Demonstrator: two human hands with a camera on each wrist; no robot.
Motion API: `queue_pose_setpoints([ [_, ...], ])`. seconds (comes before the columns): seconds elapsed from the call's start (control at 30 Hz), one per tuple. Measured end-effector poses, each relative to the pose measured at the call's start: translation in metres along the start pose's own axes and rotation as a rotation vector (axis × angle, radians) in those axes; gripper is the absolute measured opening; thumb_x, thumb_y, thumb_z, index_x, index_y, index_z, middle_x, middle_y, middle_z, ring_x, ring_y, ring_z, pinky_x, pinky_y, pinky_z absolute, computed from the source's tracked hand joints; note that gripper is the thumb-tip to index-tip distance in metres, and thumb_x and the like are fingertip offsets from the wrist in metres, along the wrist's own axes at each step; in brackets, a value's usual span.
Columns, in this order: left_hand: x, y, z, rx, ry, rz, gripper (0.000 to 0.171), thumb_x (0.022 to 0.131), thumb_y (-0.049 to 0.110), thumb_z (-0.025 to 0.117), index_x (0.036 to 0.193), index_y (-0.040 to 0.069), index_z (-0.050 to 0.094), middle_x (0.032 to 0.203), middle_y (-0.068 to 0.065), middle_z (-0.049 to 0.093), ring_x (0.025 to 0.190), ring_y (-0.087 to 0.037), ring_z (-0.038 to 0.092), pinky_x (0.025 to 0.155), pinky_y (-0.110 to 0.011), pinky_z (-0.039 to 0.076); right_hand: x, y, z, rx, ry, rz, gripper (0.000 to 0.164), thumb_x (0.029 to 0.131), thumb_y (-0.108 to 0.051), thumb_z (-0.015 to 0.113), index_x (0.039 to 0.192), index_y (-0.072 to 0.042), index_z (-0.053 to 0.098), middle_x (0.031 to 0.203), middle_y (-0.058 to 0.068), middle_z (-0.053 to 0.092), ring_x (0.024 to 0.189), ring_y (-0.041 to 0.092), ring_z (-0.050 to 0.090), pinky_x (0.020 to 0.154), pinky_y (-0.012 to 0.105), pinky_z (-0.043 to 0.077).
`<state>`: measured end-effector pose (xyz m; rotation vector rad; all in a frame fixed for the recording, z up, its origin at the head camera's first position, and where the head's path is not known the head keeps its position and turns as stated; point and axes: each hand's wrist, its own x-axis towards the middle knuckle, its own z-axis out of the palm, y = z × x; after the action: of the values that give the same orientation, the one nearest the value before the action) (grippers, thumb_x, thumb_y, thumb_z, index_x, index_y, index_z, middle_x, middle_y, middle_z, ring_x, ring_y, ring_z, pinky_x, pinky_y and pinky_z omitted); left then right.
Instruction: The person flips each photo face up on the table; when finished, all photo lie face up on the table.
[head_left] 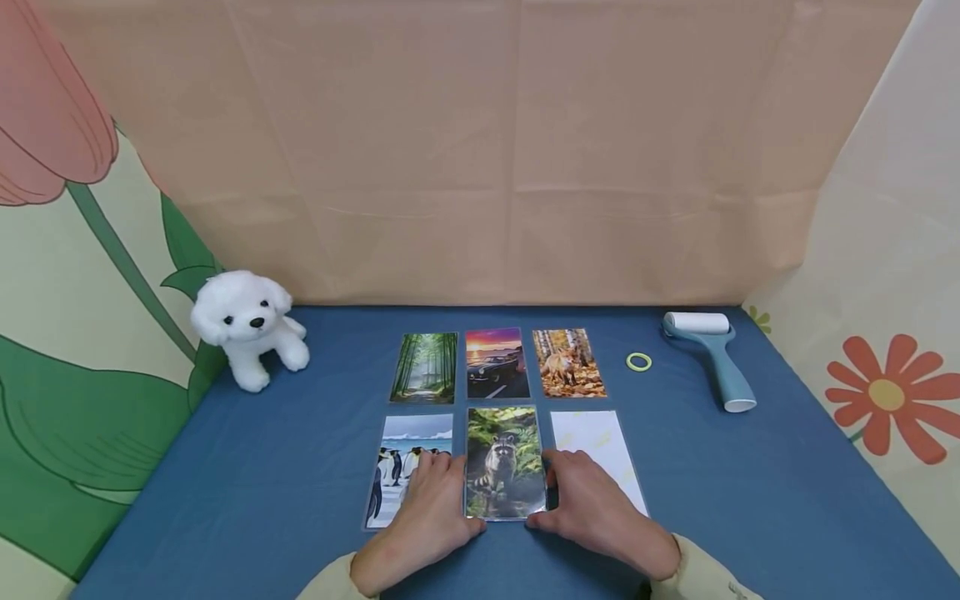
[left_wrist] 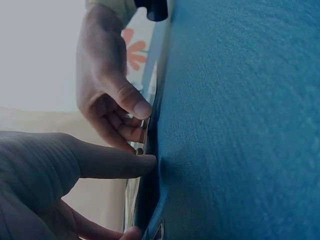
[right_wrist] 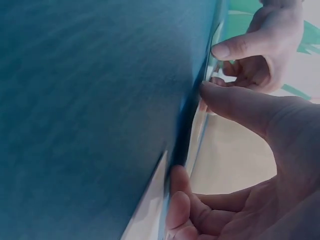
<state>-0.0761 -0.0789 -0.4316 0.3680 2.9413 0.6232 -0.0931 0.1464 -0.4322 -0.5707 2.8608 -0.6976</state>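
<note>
Between the two hands is a glossy picture card of a raccoon (head_left: 504,442), in the front row's middle place. My left hand (head_left: 429,508) grips its left edge, thumb near the lower corner, and covers part of a penguin card (head_left: 390,492). On the opposite edge my right hand (head_left: 592,504) holds the card the same way, partly over a mostly white card (head_left: 600,437). Both wrist views show the held card edge-on, with a dark gap or shadow between it and the blue cloth (left_wrist: 240,120).
Behind lie a bamboo forest card (head_left: 423,367), a car-at-sunset card (head_left: 497,364) and a fox card (head_left: 568,362). A yellow-green ring (head_left: 638,355) and a lint roller (head_left: 720,358) lie to the right. At the back left stands a white plush dog (head_left: 247,325).
</note>
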Motion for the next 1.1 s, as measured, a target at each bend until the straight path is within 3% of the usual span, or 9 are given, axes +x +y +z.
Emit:
queue_pose_setpoints([
  [0.3, -0.003, 0.000, 0.001, 0.018, 0.004, 0.014, 0.075, 0.067, 0.035, 0.093, 0.119, -0.009, 0.064, 0.095, -0.011, 0.053, 0.092, -0.030, 0.039, 0.083, -0.048, 0.036, 0.002, -0.004, -0.003, -0.038, -0.044, 0.012, 0.054, 0.068, -0.043, 0.091, 0.099, -0.009, 0.062, 0.077, -0.004, 0.050, 0.070, 0.017, 0.045, 0.063, 0.040, 0.040],
  [0.67, -0.007, -0.001, 0.003, 0.046, 0.064, 0.058, 0.064, 0.068, 0.033, 0.093, 0.110, -0.006, 0.065, 0.090, -0.010, 0.050, 0.085, -0.028, 0.038, 0.075, -0.044, 0.037, 0.002, -0.002, -0.003, -0.067, -0.040, -0.008, 0.063, 0.070, -0.039, 0.091, 0.113, -0.001, 0.064, 0.080, -0.004, 0.052, 0.073, 0.017, 0.046, 0.064, 0.039, 0.041],
  [0.83, -0.008, 0.001, 0.002, 0.059, 0.075, 0.064, 0.067, 0.070, 0.035, 0.092, 0.115, -0.008, 0.064, 0.092, -0.011, 0.050, 0.088, -0.028, 0.039, 0.077, -0.045, 0.037, 0.002, -0.001, -0.003, -0.069, -0.033, -0.021, 0.063, 0.071, -0.039, 0.090, 0.114, -0.001, 0.064, 0.080, -0.005, 0.052, 0.074, 0.017, 0.047, 0.065, 0.040, 0.041],
  [0.93, -0.007, 0.004, 0.001, 0.039, 0.066, 0.060, 0.069, 0.076, 0.036, 0.088, 0.121, -0.008, 0.061, 0.095, -0.012, 0.051, 0.089, -0.029, 0.041, 0.078, -0.047, 0.038, 0.000, -0.001, -0.004, -0.066, -0.012, -0.045, 0.062, 0.077, -0.038, 0.087, 0.120, 0.000, 0.064, 0.081, -0.005, 0.054, 0.077, 0.017, 0.050, 0.067, 0.040, 0.044],
  [1.1, -0.005, 0.012, 0.001, -0.035, 0.058, 0.063, 0.071, 0.085, 0.034, 0.081, 0.135, -0.008, 0.054, 0.102, -0.012, 0.052, 0.093, -0.027, 0.042, 0.079, -0.047, 0.039, -0.005, -0.001, -0.005, -0.079, 0.074, -0.106, 0.047, 0.088, -0.029, 0.079, 0.126, -0.005, 0.066, 0.090, -0.003, 0.060, 0.083, 0.015, 0.056, 0.070, 0.039, 0.049],
])
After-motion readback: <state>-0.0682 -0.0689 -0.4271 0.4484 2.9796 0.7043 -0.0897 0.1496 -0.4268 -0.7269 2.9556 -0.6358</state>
